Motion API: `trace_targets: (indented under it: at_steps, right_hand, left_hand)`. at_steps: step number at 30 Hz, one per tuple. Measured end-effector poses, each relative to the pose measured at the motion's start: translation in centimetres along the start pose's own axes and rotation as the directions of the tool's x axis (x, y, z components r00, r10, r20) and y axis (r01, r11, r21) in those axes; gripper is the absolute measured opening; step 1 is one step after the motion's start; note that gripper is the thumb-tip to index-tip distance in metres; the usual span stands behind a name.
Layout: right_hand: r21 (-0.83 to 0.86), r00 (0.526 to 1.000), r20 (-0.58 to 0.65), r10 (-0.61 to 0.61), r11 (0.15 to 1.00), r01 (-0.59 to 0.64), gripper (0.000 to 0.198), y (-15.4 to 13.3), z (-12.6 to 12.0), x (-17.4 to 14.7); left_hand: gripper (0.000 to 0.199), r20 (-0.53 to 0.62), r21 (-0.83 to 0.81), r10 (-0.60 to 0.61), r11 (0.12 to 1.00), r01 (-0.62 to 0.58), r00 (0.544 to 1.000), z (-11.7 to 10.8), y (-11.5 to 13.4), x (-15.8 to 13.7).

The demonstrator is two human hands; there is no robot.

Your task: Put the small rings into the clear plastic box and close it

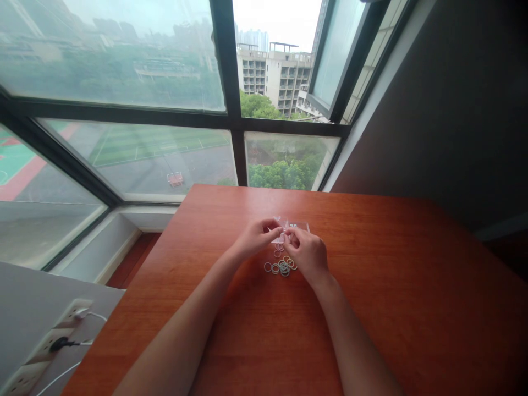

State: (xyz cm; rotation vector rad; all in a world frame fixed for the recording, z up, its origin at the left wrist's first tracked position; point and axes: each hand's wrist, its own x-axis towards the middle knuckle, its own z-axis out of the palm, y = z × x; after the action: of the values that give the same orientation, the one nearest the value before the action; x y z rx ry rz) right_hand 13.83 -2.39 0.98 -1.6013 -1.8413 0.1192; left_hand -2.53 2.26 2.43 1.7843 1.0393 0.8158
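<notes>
A small clear plastic bag [279,238] lies at the middle of the wooden table [396,275], partly covered by my fingers. From its left, my left hand [258,237] pinches the bag between thumb and fingers. My right hand [307,250] is closed in a pinch on the bag from the right, its fingertips almost meeting those of the left. Just below the hands lie several small pale hair ties [284,268], some overlapping in a heap. A few pinkish hair ties [277,253] sit closer to the bag.
Dark-framed windows [238,82] rise behind the table's far edge, with one pane [336,55] swung open. A grey wall [445,110] stands at the right. Lower left, wall sockets [51,344] hold plugs with white cables.
</notes>
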Motion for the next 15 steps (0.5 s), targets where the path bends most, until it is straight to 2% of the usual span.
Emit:
trace_targets:
  at_steps: [5,10,12,15]
  right_hand:
    - [-0.058,0.999,0.001,-0.035,0.998,0.035,0.016,-0.1,-0.1,0.0]
    - [-0.078,0.999,0.014,-0.044,0.996,0.045,0.015,-0.3,-0.3,-0.1]
    - [-0.058,0.999,0.009,-0.035,0.998,0.035,0.014,-0.2,-0.2,-0.1]
    - [-0.019,1.000,0.005,-0.003,1.000,0.003,0.013,-0.1,-0.2,0.0]
  left_hand:
    - [0.030,0.017,-0.037,-0.015,0.999,0.016,1.000,0.1,0.6,-0.1]
    - [0.026,0.011,0.001,0.008,1.000,-0.008,1.000,0.3,0.7,-0.2]
    - [0.024,-0.041,0.048,0.018,0.999,-0.016,0.999,0.3,0.4,-0.1]
    - [0.021,-0.205,0.140,0.024,0.990,0.005,0.979,0.0,-0.4,0.2]
